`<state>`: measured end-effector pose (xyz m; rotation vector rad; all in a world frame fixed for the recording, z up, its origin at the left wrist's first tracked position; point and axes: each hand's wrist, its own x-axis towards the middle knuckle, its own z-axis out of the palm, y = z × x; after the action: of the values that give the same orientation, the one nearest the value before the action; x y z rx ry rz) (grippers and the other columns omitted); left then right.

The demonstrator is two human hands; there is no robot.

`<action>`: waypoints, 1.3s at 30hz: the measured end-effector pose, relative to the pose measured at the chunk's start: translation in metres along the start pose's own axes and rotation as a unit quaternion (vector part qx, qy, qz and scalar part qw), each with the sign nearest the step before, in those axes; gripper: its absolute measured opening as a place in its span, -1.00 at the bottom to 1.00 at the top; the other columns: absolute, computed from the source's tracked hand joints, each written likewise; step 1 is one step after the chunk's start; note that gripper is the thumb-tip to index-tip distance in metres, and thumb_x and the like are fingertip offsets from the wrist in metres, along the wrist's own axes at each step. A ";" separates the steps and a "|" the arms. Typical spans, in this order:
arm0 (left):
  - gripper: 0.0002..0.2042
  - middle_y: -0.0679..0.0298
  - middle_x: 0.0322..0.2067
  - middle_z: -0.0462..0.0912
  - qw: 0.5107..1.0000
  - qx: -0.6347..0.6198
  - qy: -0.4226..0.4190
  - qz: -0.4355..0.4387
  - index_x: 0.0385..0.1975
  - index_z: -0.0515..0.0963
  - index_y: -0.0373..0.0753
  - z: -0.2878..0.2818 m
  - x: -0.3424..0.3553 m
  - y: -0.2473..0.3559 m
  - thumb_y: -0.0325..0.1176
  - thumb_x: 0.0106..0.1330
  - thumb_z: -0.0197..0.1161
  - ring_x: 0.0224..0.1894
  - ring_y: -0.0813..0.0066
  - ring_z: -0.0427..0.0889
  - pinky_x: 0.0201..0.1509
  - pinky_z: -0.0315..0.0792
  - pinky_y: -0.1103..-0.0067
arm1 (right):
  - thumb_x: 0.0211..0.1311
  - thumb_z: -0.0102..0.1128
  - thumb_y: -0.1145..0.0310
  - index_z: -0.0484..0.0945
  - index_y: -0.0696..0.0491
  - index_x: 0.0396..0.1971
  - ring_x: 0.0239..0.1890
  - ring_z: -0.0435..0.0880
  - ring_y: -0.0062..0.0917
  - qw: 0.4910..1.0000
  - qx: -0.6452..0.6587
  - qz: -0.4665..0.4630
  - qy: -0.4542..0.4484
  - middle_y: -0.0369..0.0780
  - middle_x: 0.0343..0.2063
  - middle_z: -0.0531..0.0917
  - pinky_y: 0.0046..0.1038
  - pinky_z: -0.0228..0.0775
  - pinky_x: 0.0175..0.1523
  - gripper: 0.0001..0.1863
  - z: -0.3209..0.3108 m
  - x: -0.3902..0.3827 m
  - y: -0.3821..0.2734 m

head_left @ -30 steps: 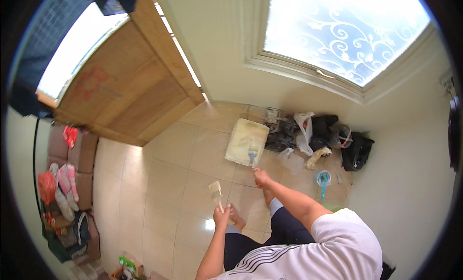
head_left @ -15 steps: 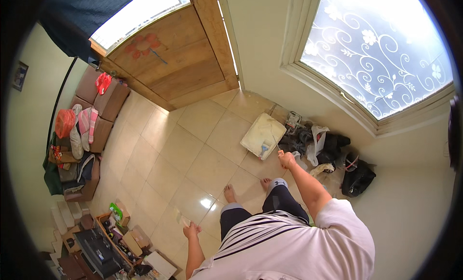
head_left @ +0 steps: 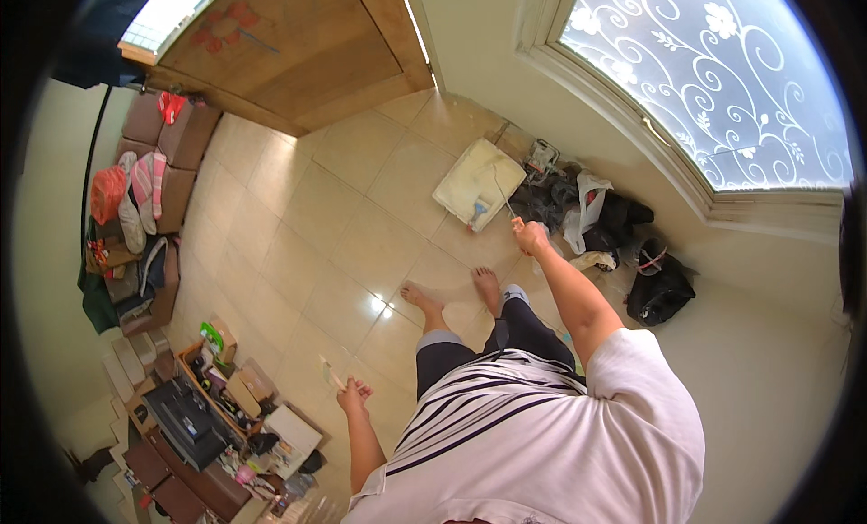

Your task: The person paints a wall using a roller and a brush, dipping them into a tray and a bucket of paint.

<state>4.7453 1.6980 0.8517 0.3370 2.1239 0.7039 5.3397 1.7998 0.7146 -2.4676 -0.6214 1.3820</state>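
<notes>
Pale brush (head_left: 331, 372) in left hand (head_left: 354, 397).

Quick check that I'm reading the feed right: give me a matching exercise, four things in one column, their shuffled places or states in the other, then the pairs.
Column one
1. Left hand
2. Right hand
3. Blue brush
4. Wooden door

Column two
A. rests on the cream tray
B. bears a red flower
C. has a thin rod jutting from its grip
D. holds a pale brush

Pairs: 1-D, 2-C, 3-A, 4-B
</notes>
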 end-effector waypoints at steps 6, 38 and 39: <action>-0.70 0.07 -0.42 0.56 0.999 0.012 0.008 -0.028 -0.24 0.30 -0.39 0.020 -0.044 -0.001 -0.28 0.33 0.20 -0.63 0.34 0.56 -0.56 0.59 0.40 | 0.32 -0.01 0.08 0.62 0.27 -0.54 -0.66 0.64 -0.38 0.999 -0.008 0.009 -0.053 -0.09 -0.67 0.63 -0.37 0.50 -0.51 -0.48 0.026 0.023 -0.005; -0.71 0.08 -0.42 0.57 0.997 0.052 -0.014 -0.057 -0.25 0.34 -0.40 0.012 -0.043 -0.032 -0.28 0.32 0.21 -0.67 0.41 0.54 -0.55 0.59 0.46 | 0.31 -0.01 0.01 0.60 0.24 -0.53 -0.64 0.65 -0.39 0.987 -0.147 -0.055 0.026 -0.12 -0.73 0.59 -0.33 0.45 -0.54 -0.46 0.104 0.091 0.000; -0.72 0.08 -0.43 0.57 0.996 0.054 -0.006 -0.065 -0.27 0.34 -0.39 0.009 -0.042 -0.036 -0.29 0.32 0.21 -0.68 0.41 0.54 -0.55 0.59 0.47 | 0.31 -0.01 0.00 0.60 0.23 -0.54 -0.64 0.65 -0.38 0.980 -0.175 -0.079 0.047 -0.12 -0.73 0.59 -0.33 0.46 -0.54 -0.45 0.106 0.089 0.005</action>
<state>4.7781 1.6524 0.8533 0.2576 2.1554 0.5111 5.2910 1.8382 0.5906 -2.6572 -1.0935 1.1708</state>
